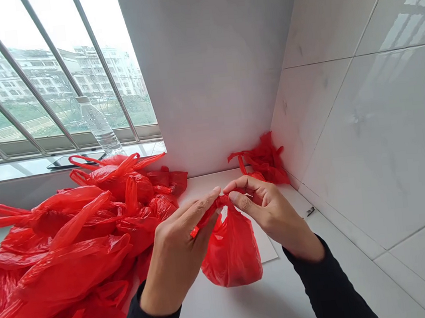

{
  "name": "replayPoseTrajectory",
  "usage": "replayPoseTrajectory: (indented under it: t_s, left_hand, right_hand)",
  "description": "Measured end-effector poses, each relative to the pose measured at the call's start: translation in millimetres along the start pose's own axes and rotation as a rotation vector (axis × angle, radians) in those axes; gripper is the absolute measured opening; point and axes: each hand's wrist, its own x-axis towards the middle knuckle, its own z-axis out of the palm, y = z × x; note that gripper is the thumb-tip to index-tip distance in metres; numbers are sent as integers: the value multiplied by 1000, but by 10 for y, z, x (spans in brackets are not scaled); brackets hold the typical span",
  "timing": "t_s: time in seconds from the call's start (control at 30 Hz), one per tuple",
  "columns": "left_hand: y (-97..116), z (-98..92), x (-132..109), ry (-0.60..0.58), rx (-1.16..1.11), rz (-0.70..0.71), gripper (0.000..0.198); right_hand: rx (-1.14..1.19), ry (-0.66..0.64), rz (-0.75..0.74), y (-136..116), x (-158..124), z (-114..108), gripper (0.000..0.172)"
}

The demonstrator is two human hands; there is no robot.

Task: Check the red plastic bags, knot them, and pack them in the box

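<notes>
A small red plastic bag (232, 255) hangs between my hands above the white tabletop, its lower part rounded and bulging. What is inside it cannot be made out. My left hand (186, 248) grips the bag's gathered top, fingers pressed together around the red plastic. Thumb and forefinger of my right hand (265, 206) pinch the bag's top close to the left fingertips. Beside my left hand lies a big heap of red plastic bags (80, 243), with several handle loops sticking up.
Crumpled red bags (264, 161) lie in the far corner. A clear water bottle (98, 125) stands on the windowsill by a dark flat object (59, 163). A white sheet (266, 247) lies under the held bag. A tiny dark item (310, 211) rests near the tiled wall (385, 136).
</notes>
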Motion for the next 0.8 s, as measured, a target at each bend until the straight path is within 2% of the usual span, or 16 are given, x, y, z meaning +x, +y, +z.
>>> replayPoseTrajectory:
  t_s: [0.17, 0.4, 0.7, 0.8]
  left_hand:
    - [-52, -58, -14, -56, 36, 13, 39]
    - [-78, -90, -13, -7, 143, -34, 35]
    - [-95, -231, 17, 72, 31, -326, 27]
    - [-116, -258, 35, 104, -17, -472, 33]
  right_hand:
    - [-13, 60, 9, -7, 3, -16, 18]
    - [-15, 119, 31, 28, 30, -48, 23]
    - [-36, 160, 40, 69, 49, -74, 24]
    - [-35, 162, 64, 69, 51, -74, 24]
